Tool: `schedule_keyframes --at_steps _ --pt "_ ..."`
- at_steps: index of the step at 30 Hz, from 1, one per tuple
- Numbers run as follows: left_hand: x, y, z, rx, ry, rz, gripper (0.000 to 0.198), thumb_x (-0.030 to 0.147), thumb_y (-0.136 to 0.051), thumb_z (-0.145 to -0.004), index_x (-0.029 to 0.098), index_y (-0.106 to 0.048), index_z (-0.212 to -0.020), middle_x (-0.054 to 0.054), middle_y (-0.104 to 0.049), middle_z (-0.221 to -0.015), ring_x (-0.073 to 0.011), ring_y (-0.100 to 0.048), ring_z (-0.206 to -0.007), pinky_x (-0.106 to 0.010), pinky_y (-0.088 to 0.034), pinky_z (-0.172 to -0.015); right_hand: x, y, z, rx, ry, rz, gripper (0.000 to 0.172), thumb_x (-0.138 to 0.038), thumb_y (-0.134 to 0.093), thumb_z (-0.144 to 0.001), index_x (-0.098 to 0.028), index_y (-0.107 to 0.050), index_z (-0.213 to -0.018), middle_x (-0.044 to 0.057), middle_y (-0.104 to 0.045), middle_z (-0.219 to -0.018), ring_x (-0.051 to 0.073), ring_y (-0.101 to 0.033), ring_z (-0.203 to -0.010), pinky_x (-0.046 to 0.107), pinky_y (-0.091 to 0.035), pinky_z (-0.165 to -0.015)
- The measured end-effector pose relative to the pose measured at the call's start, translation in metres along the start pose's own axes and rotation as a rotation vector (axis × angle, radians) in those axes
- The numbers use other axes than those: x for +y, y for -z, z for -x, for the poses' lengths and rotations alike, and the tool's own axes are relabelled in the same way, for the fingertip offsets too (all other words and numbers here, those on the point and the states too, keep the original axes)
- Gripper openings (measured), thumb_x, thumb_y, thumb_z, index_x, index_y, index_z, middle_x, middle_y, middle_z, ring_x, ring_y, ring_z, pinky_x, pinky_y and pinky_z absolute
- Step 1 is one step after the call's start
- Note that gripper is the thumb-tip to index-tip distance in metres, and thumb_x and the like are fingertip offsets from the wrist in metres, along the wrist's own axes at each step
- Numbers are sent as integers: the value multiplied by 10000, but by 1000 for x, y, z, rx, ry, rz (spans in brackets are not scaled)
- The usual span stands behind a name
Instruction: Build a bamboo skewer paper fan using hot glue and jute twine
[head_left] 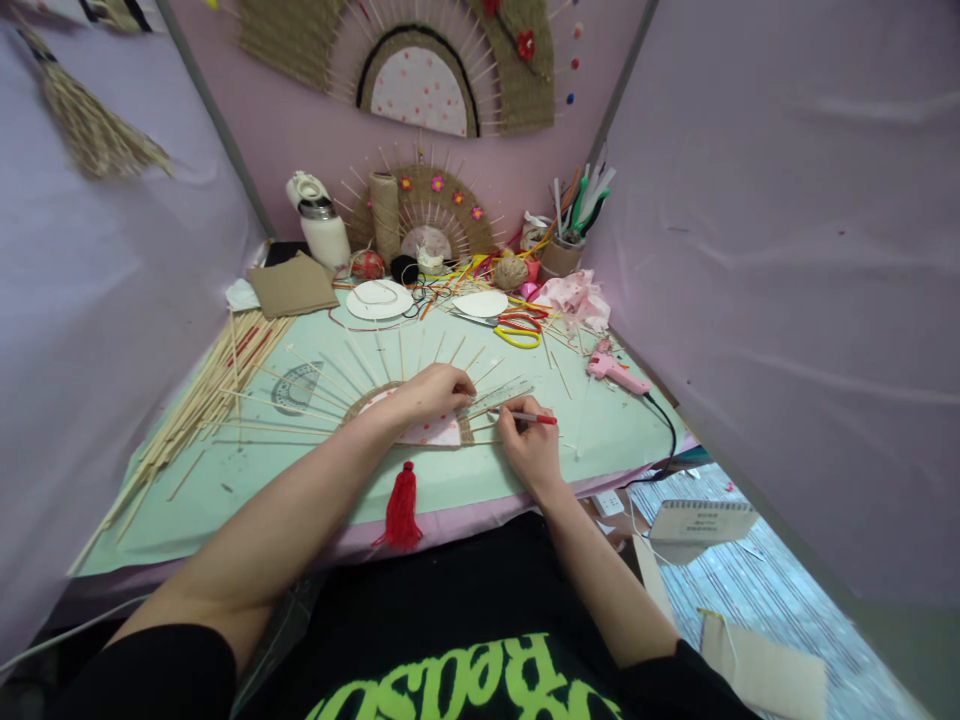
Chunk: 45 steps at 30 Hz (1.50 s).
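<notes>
A half-round fan frame of thin wooden sticks lies on the table, with a pink dotted cloth (pixel 439 433) and a woven twine band (pixel 466 432) at its centre. My left hand (pixel 439 390) rests over this frame, fingers bent and close together, their tips at the left end of a clear ruler (pixel 506 392). The exact grip there is partly hidden. My right hand (pixel 529 440) is closed around a red pen (pixel 536 417), whose tip points left at the sticks near the ruler. Below the fan, a red tassel (pixel 403 510) hangs at the table's front edge.
Loose sticks (pixel 202 400) fill the left side, near a protractor (pixel 296 387). Scissors (pixel 517 330), white ovals, yarn and a bottle (pixel 324 232) stand or lie behind. A pink glue gun (pixel 616 372) with a black cable is at right. Cloth walls enclose the table.
</notes>
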<state>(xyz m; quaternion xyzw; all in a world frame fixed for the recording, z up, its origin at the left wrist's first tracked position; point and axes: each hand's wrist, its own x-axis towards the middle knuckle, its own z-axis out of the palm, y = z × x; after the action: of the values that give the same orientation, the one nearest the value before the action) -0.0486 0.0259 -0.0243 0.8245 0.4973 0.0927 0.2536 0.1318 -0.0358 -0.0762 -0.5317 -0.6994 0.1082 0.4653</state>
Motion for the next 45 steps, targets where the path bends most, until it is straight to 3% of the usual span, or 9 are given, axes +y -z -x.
schedule_keyframes --at_steps 22,29,38,45 --pt "1 1 0 -4 14 14 246 251 -566 -775 161 -725 -939 -57 -730 -909 -169 -640 -797 -237 -438 -696 2 -1 1 24 10 5 122 -226 -512 -831 -200 -548 -718 -19 -587 -628 146 -535 -602 296 -372 -683" --pt "-3 0 -1 65 63 201 273 266 -594 -761 150 -715 -977 -56 -731 -957 -170 -654 -840 -237 -477 -754 -5 2 3 82 -8 -8 124 -211 -519 -824 -209 -546 -703 -10 -592 -633 165 -541 -646 314 -382 -697" --pt "-8 7 -1 154 100 173 283 258 -593 -756 128 -719 -974 -68 -735 -911 -176 -655 -801 -248 -478 -732 -28 17 1 205 151 35 97 -218 -526 -844 -219 -556 -752 8 -612 -673 182 -572 -712 358 -407 -765" --pt "-8 10 1 160 125 102 266 262 -596 -745 160 -730 -951 -52 -738 -896 -181 -656 -825 -245 -476 -735 -29 3 -9 92 81 -72 116 -253 -505 -857 -208 -564 -768 12 -609 -682 170 -569 -675 321 -428 -690"
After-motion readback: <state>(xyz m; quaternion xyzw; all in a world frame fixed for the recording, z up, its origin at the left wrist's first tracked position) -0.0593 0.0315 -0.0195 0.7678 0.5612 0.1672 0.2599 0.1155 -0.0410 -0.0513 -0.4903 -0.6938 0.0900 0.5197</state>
